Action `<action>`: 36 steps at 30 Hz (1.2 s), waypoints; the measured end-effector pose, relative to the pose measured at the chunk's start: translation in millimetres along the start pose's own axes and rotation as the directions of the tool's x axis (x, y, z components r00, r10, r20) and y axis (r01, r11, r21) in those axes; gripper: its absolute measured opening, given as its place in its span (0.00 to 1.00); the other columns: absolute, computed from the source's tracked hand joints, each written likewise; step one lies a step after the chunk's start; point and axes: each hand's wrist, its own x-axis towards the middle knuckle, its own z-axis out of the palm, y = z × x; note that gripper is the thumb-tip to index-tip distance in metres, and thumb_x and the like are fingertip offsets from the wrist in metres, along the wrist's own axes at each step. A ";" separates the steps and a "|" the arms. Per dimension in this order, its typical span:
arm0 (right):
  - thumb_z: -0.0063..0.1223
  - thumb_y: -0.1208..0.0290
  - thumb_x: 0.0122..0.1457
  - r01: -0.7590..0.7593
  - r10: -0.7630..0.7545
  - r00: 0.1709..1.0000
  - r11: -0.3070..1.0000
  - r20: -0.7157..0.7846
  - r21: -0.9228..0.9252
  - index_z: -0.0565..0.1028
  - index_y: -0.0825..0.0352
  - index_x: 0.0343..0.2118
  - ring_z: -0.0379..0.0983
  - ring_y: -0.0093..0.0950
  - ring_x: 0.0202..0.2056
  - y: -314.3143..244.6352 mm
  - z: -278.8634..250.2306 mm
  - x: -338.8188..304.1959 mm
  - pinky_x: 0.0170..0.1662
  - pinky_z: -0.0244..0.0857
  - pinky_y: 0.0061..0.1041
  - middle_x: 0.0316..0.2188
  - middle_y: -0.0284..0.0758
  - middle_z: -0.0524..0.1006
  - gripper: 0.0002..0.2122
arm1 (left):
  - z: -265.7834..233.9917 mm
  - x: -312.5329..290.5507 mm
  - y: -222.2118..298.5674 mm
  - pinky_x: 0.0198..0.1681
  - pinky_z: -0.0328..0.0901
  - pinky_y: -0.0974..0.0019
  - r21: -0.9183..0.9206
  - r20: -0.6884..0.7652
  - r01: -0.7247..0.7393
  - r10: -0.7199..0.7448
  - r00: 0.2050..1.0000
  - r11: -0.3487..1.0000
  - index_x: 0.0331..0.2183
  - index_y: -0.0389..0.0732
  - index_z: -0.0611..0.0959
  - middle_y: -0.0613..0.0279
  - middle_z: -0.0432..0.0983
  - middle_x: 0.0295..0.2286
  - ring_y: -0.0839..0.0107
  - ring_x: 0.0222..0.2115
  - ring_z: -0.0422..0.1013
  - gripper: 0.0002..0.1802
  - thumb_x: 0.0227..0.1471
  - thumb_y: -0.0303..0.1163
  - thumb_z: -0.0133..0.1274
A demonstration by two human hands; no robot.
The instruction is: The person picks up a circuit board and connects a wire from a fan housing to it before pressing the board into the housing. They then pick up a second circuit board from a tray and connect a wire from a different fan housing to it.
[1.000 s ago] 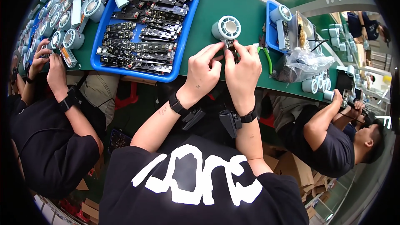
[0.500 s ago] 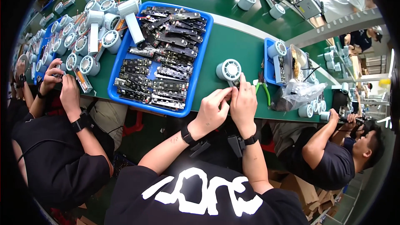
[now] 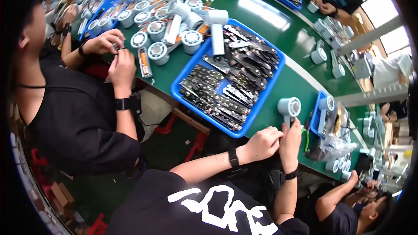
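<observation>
A light-blue handheld fan (image 3: 289, 107) with a round, vented head points away from me over the green table's near edge. My right hand (image 3: 291, 144) is closed around its handle, whose lower part the fingers hide. Pressed up beside it, my left hand (image 3: 262, 144) has its fingers closed at the handle's lower end; anything between those fingertips is hidden. To the left lies a large blue tray (image 3: 203, 115) filled with dark circuit-board strips (image 3: 217, 100). Green-handled pliers (image 3: 306, 141) lie just right of my right hand, partly covered by it.
Several fan bodies (image 3: 156, 30) are heaped beyond the tray, one resting across its rim. A small blue tray (image 3: 314, 124) and a clear plastic bag (image 3: 335, 151) stand at right. Co-workers sit on both sides; the left one's hands (image 3: 119, 63) are close to the heap.
The whole view has swung, shifting the scene rightward. The fan's handle now shows between its head and my right fingers. My left hand has stayed against the right.
</observation>
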 end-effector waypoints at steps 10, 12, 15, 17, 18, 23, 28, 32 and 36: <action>0.47 0.62 0.68 0.341 -0.334 0.934 0.939 -0.125 0.038 0.64 0.78 0.48 0.71 0.62 0.43 31.8 26.4 296.8 0.43 0.65 0.48 0.39 0.64 0.75 0.19 | 5.6 3.3 -5.3 0.29 0.68 0.51 -0.017 -0.012 0.033 -0.033 0.999 0.999 0.28 0.35 0.74 0.50 0.74 0.21 0.49 0.26 0.75 0.07 0.57 0.25 0.53; 0.49 0.63 0.66 0.229 -0.233 0.972 0.969 -0.032 -0.092 0.65 0.79 0.48 0.71 0.59 0.45 56.6 46.3 350.1 0.47 0.65 0.49 0.41 0.63 0.74 0.20 | 2.6 2.6 -2.2 0.28 0.67 0.51 -0.037 0.013 0.046 -0.045 0.999 0.998 0.27 0.35 0.73 0.49 0.73 0.21 0.48 0.26 0.74 0.09 0.58 0.26 0.53; 0.50 0.61 0.65 0.128 -0.124 0.992 0.977 0.031 -0.168 0.66 0.80 0.47 0.72 0.57 0.47 69.1 72.6 384.2 0.50 0.65 0.49 0.42 0.63 0.75 0.22 | -4.6 5.6 -0.2 0.25 0.65 0.51 -0.109 -0.093 0.051 -0.062 0.994 0.993 0.26 0.36 0.71 0.48 0.72 0.20 0.47 0.24 0.73 0.12 0.60 0.27 0.53; 0.50 0.59 0.65 0.103 -0.108 0.994 0.975 -0.018 -0.198 0.66 0.79 0.47 0.72 0.57 0.48 84.2 81.4 403.3 0.51 0.65 0.48 0.43 0.62 0.75 0.22 | -4.4 8.8 -1.9 0.25 0.65 0.51 -0.126 -0.091 0.059 -0.070 0.993 0.990 0.26 0.36 0.71 0.48 0.71 0.20 0.47 0.24 0.73 0.11 0.60 0.27 0.53; 0.49 0.59 0.65 0.090 -0.099 0.994 0.974 -0.036 -0.210 0.67 0.78 0.47 0.72 0.57 0.49 85.6 87.9 404.3 0.52 0.65 0.48 0.44 0.62 0.75 0.22 | -4.6 7.7 -1.7 0.26 0.66 0.51 -0.133 -0.089 0.068 -0.080 0.993 0.989 0.26 0.36 0.71 0.48 0.71 0.19 0.47 0.24 0.73 0.11 0.59 0.27 0.53; 0.48 0.55 0.66 -0.011 -0.001 0.999 0.973 -0.051 -0.232 0.66 0.78 0.48 0.72 0.57 0.49 94.0 103.7 393.6 0.50 0.67 0.50 0.45 0.61 0.76 0.25 | -5.6 5.5 0.1 0.26 0.66 0.53 -0.139 -0.043 0.078 -0.085 0.996 0.987 0.27 0.36 0.72 0.51 0.71 0.19 0.49 0.23 0.73 0.10 0.57 0.27 0.55; 0.49 0.51 0.64 -0.102 0.052 0.991 0.898 -0.126 -0.429 0.67 0.75 0.54 0.68 0.55 0.54 45.0 73.8 379.5 0.54 0.64 0.50 0.50 0.58 0.74 0.29 | -4.9 3.4 0.2 0.27 0.67 0.54 -0.156 -0.054 0.122 -0.132 0.990 0.980 0.28 0.36 0.73 0.53 0.72 0.20 0.52 0.22 0.73 0.09 0.56 0.27 0.56; 0.55 0.57 0.61 0.288 -0.367 0.907 0.898 -0.206 -0.334 0.76 0.70 0.47 0.74 0.48 0.48 -18.1 41.6 368.7 0.53 0.67 0.40 0.43 0.50 0.78 0.20 | -2.9 9.5 0.2 0.27 0.67 0.54 -0.179 -0.003 0.129 -0.131 0.991 0.975 0.29 0.36 0.74 0.55 0.72 0.20 0.54 0.22 0.73 0.07 0.57 0.27 0.55; 0.56 0.64 0.60 0.514 -0.558 0.796 0.828 0.234 0.223 0.78 0.68 0.44 0.77 0.37 0.43 -88.5 33.4 342.7 0.46 0.70 0.32 0.40 0.45 0.79 0.14 | -8.9 8.0 -2.0 0.27 0.66 0.54 -0.178 0.010 0.098 -0.097 0.995 0.979 0.30 0.36 0.74 0.55 0.72 0.21 0.54 0.23 0.73 0.07 0.57 0.27 0.55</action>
